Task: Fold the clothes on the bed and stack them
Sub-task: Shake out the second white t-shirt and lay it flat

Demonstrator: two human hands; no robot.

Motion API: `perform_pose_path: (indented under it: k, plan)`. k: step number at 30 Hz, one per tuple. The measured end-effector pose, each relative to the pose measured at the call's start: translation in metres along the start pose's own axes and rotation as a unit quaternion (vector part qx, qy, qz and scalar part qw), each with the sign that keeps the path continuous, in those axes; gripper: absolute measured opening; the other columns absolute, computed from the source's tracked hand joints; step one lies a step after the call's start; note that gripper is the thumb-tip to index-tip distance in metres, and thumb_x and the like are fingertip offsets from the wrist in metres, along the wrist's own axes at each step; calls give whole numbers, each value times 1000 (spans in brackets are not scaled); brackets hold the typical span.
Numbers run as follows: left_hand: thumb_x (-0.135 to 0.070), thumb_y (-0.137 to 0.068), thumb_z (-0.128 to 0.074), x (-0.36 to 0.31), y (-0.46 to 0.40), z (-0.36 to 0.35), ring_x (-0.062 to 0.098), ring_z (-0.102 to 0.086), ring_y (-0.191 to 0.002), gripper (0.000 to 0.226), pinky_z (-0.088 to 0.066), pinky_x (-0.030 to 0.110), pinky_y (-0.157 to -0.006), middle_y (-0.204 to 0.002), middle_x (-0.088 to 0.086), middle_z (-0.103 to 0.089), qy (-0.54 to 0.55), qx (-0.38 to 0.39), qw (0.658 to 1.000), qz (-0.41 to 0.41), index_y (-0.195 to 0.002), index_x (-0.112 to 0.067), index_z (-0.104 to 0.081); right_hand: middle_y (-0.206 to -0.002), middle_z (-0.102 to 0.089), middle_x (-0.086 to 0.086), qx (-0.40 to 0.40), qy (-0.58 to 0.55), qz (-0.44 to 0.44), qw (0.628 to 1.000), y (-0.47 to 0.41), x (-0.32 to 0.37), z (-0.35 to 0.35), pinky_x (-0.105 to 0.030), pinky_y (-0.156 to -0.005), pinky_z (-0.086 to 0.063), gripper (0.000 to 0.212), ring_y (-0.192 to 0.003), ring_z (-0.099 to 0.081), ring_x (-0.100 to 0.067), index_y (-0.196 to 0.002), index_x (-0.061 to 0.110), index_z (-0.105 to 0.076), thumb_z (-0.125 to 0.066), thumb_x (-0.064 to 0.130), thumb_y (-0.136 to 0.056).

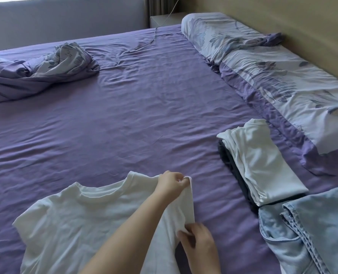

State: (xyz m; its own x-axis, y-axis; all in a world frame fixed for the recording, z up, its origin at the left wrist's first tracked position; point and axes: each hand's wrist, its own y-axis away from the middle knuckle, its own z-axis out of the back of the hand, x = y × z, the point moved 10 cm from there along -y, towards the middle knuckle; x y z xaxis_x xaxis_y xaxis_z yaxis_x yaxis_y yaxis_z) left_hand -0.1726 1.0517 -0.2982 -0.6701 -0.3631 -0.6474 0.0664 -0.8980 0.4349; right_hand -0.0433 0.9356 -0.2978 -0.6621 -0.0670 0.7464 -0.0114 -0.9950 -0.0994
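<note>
A white T-shirt (69, 220) lies spread flat on the purple bed sheet (144, 115) at the near edge, its right sleeve pinched at the shoulder by the left hand (171, 183) and at the hem by the right hand (198, 244). To the right sit a folded white top (263, 163) on a dark garment (233, 171) and folded jeans (310, 232). A crumpled duvet (35, 72) and floral pillows (263, 66) lie well apart beyond.

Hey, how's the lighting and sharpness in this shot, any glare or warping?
Head view: soft, even daylight, no glare; the white T-shirt and purple sheet show their creases clearly; faint shadow under the right hand; slightly soft overall; wide-angle bend at the edges.
</note>
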Motion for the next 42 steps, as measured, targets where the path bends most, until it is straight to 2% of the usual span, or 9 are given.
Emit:
perform_pose_path:
  k: [4, 7, 13, 17, 21, 25, 31, 38, 42]
  plan:
    - [-31, -92, -51, -1, 5, -7, 32, -50, -104, 31, -42, 32, -85, -89, 8, -54, -50, -6, 999, -12, -64, -24, -61, -68, -47, 12, -57, -66, -56, 995, 10, -6, 17, -3, -56, -32, 16, -64, -46, 15, -81, 33, -48, -56, 45, -73]
    - [-23, -90, -53, -1, 11, 13, 24, -56, -107, 21, -45, 35, -91, -106, 2, -65, -42, -60, 997, -24, -99, -30, -71, -76, -57, 8, -77, -71, -60, 993, 10, 5, 15, 0, -59, -34, 45, -68, -48, 12, -87, 50, -42, -65, 15, -70]
    - [-7, -87, -48, 33, 28, 64, 20, -59, -94, 26, -42, 28, -72, -85, -6, -55, -33, -73, 997, -15, -83, -27, -65, -83, -65, 3, -36, 113, 101, 988, 3, 69, -16, -28, -66, -35, 57, -77, -45, -14, -117, 17, -50, -42, 23, -61]
    - [-15, -90, -45, 73, 42, 77, 18, -45, -120, 33, -37, 28, -95, -115, -6, -62, -184, -71, 979, -40, -103, -31, -70, -102, -70, 1, 87, 195, 203, 956, 31, 76, -67, -31, -83, -33, 62, -101, -46, -15, -112, 15, -61, -53, 32, -53]
    - [-26, -96, -38, 107, 70, 51, 28, -9, -144, 43, -13, 42, -114, -155, -2, -22, -310, -15, 950, -35, -137, -39, -40, -125, -61, -6, 181, 253, 206, 928, 52, 54, -89, -37, -104, -20, 72, -123, -40, -21, -124, 14, -46, -41, 42, -58]
    - [-38, -100, -30, 140, 116, 25, 27, 17, -145, 54, 6, 50, -115, -158, 1, 17, -329, 6, 944, 13, -149, -37, -9, -142, -38, -7, 162, 236, 235, 929, 76, 52, -69, -35, -108, -14, 64, -141, -15, -22, -127, 21, -45, -43, 38, -65]
    - [-46, -75, -37, 172, 220, -36, 33, -53, -123, 56, -28, 55, -100, -136, 9, -54, -309, 21, 950, 21, -128, -32, -50, -150, -28, -9, 163, 272, 265, 910, 148, 43, -55, -45, -108, -16, 50, -145, -1, -26, -127, 21, -45, -12, 43, -98]
    - [-53, -70, -50, 196, 337, -87, 31, -24, -137, 69, -24, 57, -99, -143, 8, -47, -321, 86, 943, -32, -135, -31, -42, -147, -35, -5, 241, 288, 330, 866, 244, 37, -27, -51, -106, -16, 61, -145, -4, -31, -130, 25, -46, -47, 44, -73]
    - [-72, -36, -70, 213, 384, -103, 32, -34, -133, 107, -36, 68, -94, -147, 8, -35, -341, 163, 925, -38, -135, -38, -44, -140, -42, -6, 300, 294, 385, 822, 290, 27, -17, -56, -106, -15, 75, -142, -9, -37, -130, 26, -47, -50, 50, -60]
